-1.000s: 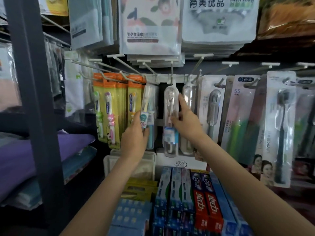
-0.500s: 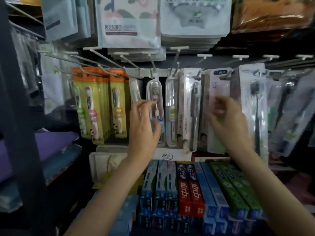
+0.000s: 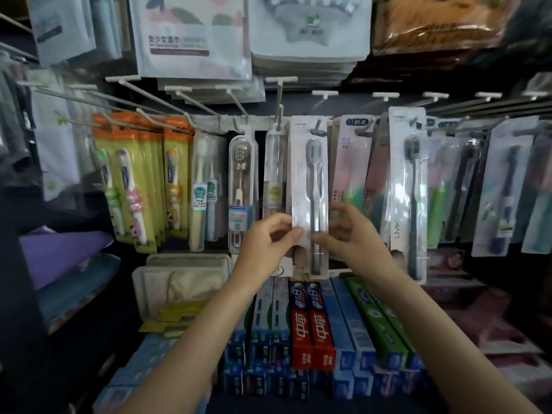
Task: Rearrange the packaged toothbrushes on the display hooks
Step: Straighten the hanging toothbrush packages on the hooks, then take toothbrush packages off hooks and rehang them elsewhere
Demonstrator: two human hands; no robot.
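A white-carded pack with a grey toothbrush [image 3: 310, 174] hangs from a hook in the middle of the display. My left hand [image 3: 265, 243] pinches its lower left edge. My right hand [image 3: 349, 234] pinches its lower right edge. To its left hang two clear tube-cased toothbrushes [image 3: 242, 186], then orange-and-yellow children's toothbrush packs [image 3: 131, 180]. To its right hang a pink pack [image 3: 352, 165] and a white pack with a dark brush [image 3: 409, 186].
Metal hooks with white tags [image 3: 280, 80] jut out toward me above the packs. Bagged towels [image 3: 191, 34] hang higher up. Toothpaste boxes [image 3: 310, 327] fill the shelf below my arms. A dark upright post [image 3: 12, 264] stands at the left.
My left hand moved right from the clear tubes, and my right hand moved left from the pink pack. Both now pinch the white-carded grey toothbrush pack. The camera came closer.
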